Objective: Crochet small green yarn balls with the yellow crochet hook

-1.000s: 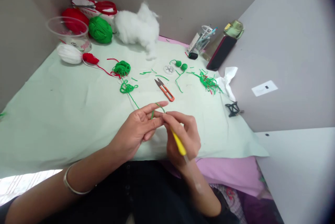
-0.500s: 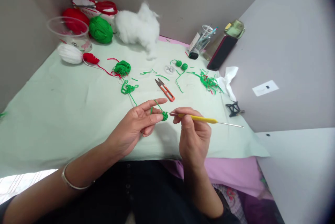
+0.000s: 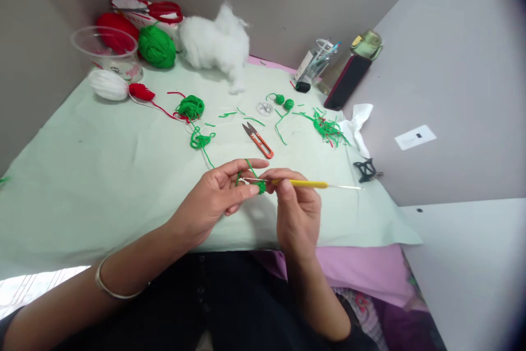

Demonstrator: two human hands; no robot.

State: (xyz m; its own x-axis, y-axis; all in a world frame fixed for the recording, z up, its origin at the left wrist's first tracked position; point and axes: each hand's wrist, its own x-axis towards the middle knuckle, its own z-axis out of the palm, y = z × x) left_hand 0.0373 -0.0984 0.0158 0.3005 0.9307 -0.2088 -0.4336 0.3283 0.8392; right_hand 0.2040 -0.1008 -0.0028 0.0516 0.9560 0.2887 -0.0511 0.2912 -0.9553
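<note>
My left hand [image 3: 222, 189] pinches a small green crochet piece [image 3: 262, 187] between thumb and fingers, its index finger stretched out with green yarn [image 3: 250, 167] over it. In my right hand [image 3: 299, 214] is a crochet hook with a yellow handle [image 3: 308, 183], held like a pen. Its thin metal tip passes along the top of the piece and reaches left to the yarn by my left fingers. The working strand runs back to a loose green tangle [image 3: 200, 138] on the table. How the hook sits in the stitches is too small to tell.
Beyond my hands lie orange thread snips [image 3: 258, 141], two green crocheted balls [image 3: 284, 101] and a heap of yarn scraps [image 3: 329, 127]. White stuffing [image 3: 216, 44], a green yarn ball [image 3: 156, 47] and a clear tub [image 3: 107, 52] stand at the back. A phone [image 3: 348, 82] leans on a bottle at right.
My right hand and the hook have moved left, so the hook's tip now extends past the crochet piece toward my left fingers. The piece has shifted slightly right and down.
</note>
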